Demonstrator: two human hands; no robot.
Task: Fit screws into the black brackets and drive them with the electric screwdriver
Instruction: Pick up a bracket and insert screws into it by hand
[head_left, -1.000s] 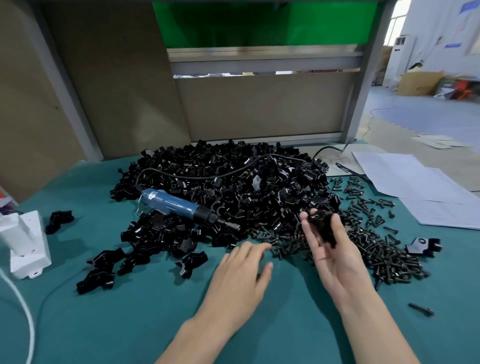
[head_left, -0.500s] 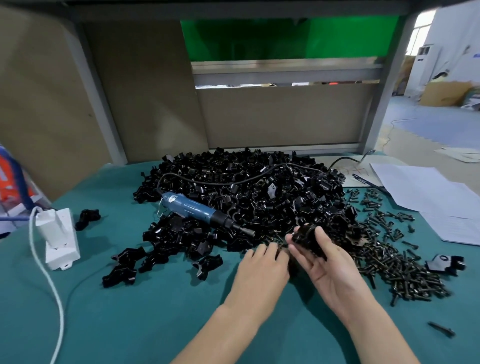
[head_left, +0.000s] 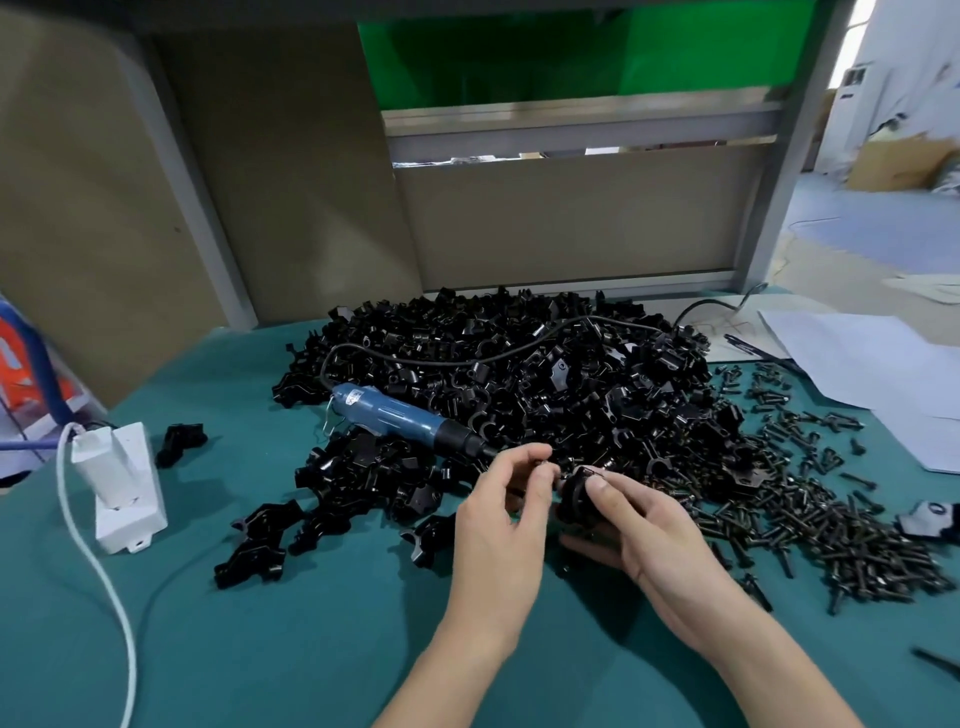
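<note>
Head view, only view. Teal table (head_left: 311, 649) covered by a big pile of black brackets (head_left: 519, 384) at centre, spreading toward the back panel. Smaller loose brackets (head_left: 270, 540) scattered front-left of the pile; one lone bracket (head_left: 181, 441) sits apart on the left, near the white power box (head_left: 127, 493) with its white cable (head_left: 104, 587) running to the bottom edge.

Electric screwdriver (head_left: 400, 418), blue body with a black nose, lies on the left front slope of the pile, tip pointing right toward the hands. Its black cord (head_left: 467, 358) loops back over the pile and off to the right rear. Not held by either hand.

Screws (head_left: 810, 514): dark heap right of the bracket pile, thinning out toward the white paper sheets (head_left: 883, 374) at the right edge. One stray dark part (head_left: 940, 662) at the far lower right, blurred.

Right hand (head_left: 660, 540) is palm-up, fingers curled around one held bracket (head_left: 574, 491), thumb pressed on top of it. Held just above the table in front of the pile, beside the screw heap.

Left hand (head_left: 498, 519) is partly closed, thumb and fingertips pinched together right at the held bracket's left side. Something small and dark seems to be in the pinch, too small to tell whether it is a screw. The two hands almost touch.
</note>
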